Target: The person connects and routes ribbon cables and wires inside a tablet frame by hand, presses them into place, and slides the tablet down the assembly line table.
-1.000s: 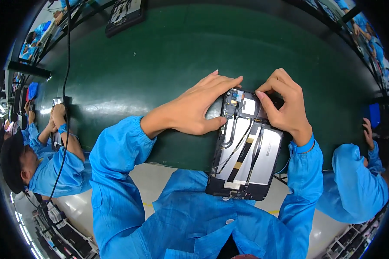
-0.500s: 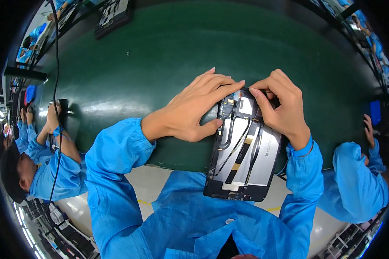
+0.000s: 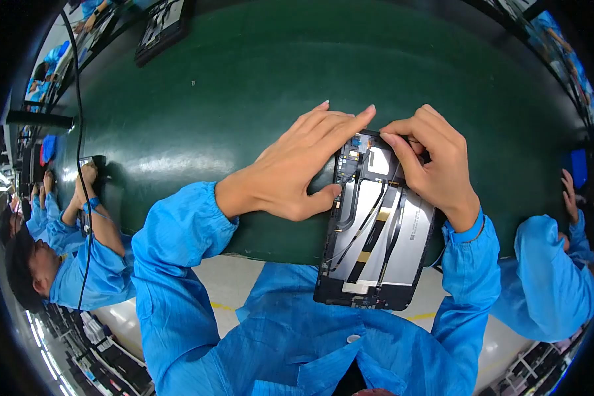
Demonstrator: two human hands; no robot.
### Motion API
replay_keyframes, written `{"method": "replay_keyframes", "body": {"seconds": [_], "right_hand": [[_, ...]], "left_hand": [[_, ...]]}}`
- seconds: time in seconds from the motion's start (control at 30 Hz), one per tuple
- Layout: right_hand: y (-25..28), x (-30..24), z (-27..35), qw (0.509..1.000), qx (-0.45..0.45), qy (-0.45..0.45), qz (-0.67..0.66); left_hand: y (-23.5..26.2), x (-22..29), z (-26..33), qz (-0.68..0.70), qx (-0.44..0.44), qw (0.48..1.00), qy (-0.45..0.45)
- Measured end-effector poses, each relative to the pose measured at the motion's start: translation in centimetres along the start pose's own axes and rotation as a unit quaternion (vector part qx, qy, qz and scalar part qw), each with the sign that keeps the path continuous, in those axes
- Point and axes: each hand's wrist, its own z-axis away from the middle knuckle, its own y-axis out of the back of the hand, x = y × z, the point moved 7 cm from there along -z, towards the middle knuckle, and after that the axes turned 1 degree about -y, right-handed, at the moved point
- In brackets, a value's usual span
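Note:
An opened tablet, its back cover off, leans over the table's near edge with the near end toward me. Silver battery panels, black flat cables and a circuit board along the left side show inside. My left hand has its fingers stretched out and spread. Its thumb rests against the tablet's left edge, while the index finger reaches above the top left corner. My right hand is closed in a pinch at the top edge, near the right corner. What lies between its thumb and index finger is too small to make out.
The green table spreads out ahead. Another opened device lies at the far left. A black cable hangs down on the left. Co-workers in blue sit at left and right. A tiny scrap lies on the table.
My left index finger has lifted off the tablet's top left corner, uncovering a small blue part there. My right hand keeps its pinch at the top edge.

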Motion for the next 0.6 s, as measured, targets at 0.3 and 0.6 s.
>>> {"method": "replay_keyframes", "body": {"seconds": [0.3, 0.6], "right_hand": [[0.3, -0.5, -0.2, 1.0, -0.005, 0.009, 0.008], [0.5, -0.5, 0.4, 0.996, -0.075, 0.014, -0.052]], "left_hand": [[0.4, 0.6, -0.5, -0.005, 0.005, 1.0, 0.03], [0.2, 0.7, -0.4, -0.004, 0.017, 1.0, 0.016]]}}
